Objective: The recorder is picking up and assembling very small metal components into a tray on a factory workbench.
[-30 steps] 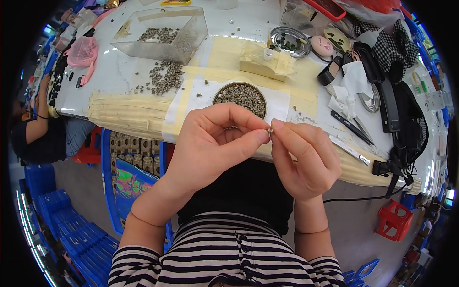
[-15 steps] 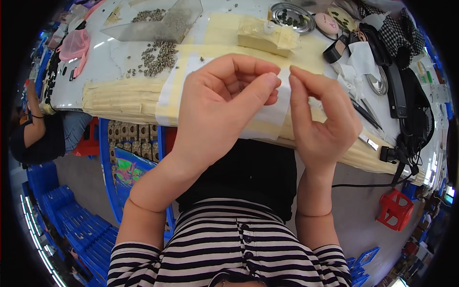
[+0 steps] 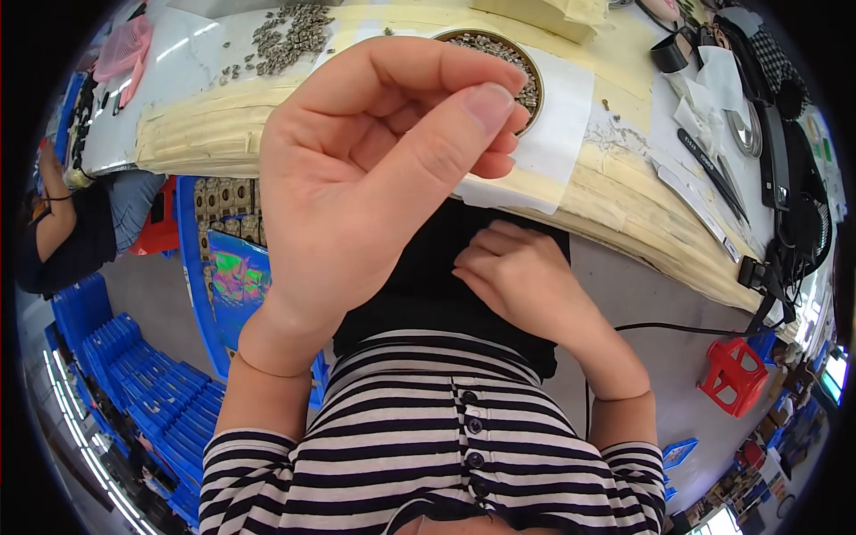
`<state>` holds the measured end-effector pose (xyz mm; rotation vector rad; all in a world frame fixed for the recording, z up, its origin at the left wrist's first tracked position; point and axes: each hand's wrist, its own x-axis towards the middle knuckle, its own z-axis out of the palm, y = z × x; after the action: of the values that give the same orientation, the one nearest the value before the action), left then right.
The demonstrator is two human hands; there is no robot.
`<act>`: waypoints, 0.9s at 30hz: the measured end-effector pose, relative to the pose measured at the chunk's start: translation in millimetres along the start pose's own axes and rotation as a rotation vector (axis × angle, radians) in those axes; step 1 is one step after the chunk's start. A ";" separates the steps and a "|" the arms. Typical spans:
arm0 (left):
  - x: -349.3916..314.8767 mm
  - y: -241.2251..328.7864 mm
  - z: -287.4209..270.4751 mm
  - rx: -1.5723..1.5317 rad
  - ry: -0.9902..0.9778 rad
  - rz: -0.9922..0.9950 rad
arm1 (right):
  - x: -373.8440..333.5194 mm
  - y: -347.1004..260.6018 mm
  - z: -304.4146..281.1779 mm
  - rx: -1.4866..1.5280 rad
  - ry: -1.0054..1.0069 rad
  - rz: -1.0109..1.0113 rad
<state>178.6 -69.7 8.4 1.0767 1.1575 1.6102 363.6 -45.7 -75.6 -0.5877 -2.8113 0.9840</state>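
Observation:
My left hand (image 3: pixel 383 178) is raised close to the camera, thumb pressed against the fingertips in a pinch. Nothing shows between them. My right hand (image 3: pixel 526 276) rests low on the black cloth over my lap (image 3: pixel 419 285), fingers loosely bent and pointing left, holding nothing I can see. Behind the left hand, a round dish of small metal parts (image 3: pixel 504 49) stands on a white sheet (image 3: pixel 562 125) on the table. The hand hides part of the dish. A loose pile of the same parts (image 3: pixel 290 36) lies further left.
The table's cream taped edge (image 3: pixel 205 134) runs across the top. Slim tools (image 3: pixel 704 169) and black cables (image 3: pixel 785 196) lie at the right. Another person (image 3: pixel 62 232) sits at the left, above blue crates (image 3: pixel 116 357). A red stool (image 3: pixel 736 374) stands at the right.
The hands have parted. My left hand rose toward the camera, still pinched. My right hand dropped from beside it down onto my lap.

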 end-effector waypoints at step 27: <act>52.8 4.4 -36.9 -0.084 0.045 0.052 | 12.8 64.7 96.0 -0.250 -0.115 0.187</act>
<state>129.0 -28.7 13.7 1.0286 1.0890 1.7157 351.4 -49.9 -191.3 -0.8618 -3.0520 0.7169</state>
